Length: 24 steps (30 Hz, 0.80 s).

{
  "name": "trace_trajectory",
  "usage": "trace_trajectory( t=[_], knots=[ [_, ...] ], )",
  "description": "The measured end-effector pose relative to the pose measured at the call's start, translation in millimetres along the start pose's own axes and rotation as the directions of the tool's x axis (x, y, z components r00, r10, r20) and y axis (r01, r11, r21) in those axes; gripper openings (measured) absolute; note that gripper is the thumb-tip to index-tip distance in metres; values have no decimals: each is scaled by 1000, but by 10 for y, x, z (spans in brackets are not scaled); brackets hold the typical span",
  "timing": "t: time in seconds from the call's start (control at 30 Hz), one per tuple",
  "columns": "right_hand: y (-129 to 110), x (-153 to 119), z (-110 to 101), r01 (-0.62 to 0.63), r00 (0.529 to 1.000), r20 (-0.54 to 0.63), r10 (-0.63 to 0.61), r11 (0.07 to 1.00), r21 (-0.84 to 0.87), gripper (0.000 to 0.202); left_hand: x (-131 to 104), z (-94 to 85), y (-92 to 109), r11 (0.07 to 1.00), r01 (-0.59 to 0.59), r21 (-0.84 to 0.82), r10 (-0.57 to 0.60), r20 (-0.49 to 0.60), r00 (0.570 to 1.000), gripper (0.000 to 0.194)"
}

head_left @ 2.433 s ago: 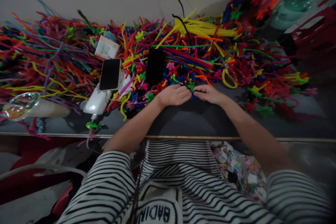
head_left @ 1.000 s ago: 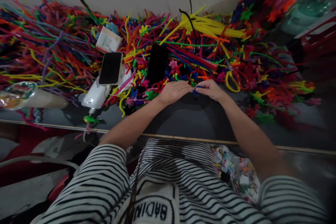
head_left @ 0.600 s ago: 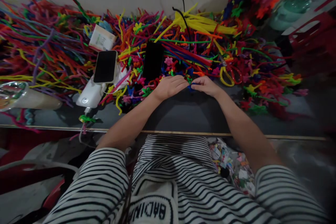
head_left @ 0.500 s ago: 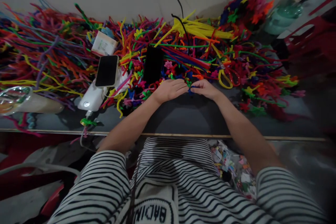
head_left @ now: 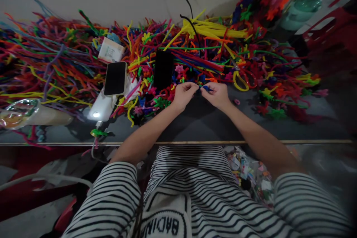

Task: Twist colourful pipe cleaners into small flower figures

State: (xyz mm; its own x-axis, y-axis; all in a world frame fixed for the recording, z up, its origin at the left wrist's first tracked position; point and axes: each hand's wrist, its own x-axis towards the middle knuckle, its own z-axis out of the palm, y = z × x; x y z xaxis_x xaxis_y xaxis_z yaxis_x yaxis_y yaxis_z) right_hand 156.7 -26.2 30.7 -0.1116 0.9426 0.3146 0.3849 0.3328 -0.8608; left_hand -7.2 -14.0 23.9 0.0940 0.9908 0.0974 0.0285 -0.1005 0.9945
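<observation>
My right hand (head_left: 216,94) pinches a blue pipe cleaner (head_left: 206,88) between thumb and fingers, just above the dark table. Close beside it, my left hand (head_left: 184,94) is closed too, its fingertips meeting at the same blue piece. The exact hold of the left fingers is too small to make out. Behind both hands lie twisted pipe-cleaner flowers and a bundle of red and blue pipe cleaners (head_left: 200,61). A black phone (head_left: 163,69) stands near the left hand. Scissors with yellow and red handles (head_left: 241,79) lie right of the right hand.
Loose pipe cleaners (head_left: 64,59) heap along the wall. A white-framed phone (head_left: 115,78) rests over a white power bank (head_left: 100,106) with a cable. At far left a plastic cup (head_left: 41,114) lies tilted. A small pink ring (head_left: 237,102) is on the table (head_left: 195,130).
My left hand has turned from lying flat over the work to a pinch, its fingers drawn back. A small pink ring now shows beside my right wrist. The view has shifted slightly.
</observation>
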Motion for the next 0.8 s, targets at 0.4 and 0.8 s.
trace_trajectory(
  t=[0.4, 0.8],
  knots=[
    [262, 108, 54, -163, 984, 124, 130, 939, 303, 57, 97, -64, -178, 990, -45, -132, 59, 102, 993, 45],
    [296, 115, 76, -162, 982, 131, 136, 964, 211, 49, 152, -88, -200, 991, -133, 11, 130, 159, 979, 52]
  ],
)
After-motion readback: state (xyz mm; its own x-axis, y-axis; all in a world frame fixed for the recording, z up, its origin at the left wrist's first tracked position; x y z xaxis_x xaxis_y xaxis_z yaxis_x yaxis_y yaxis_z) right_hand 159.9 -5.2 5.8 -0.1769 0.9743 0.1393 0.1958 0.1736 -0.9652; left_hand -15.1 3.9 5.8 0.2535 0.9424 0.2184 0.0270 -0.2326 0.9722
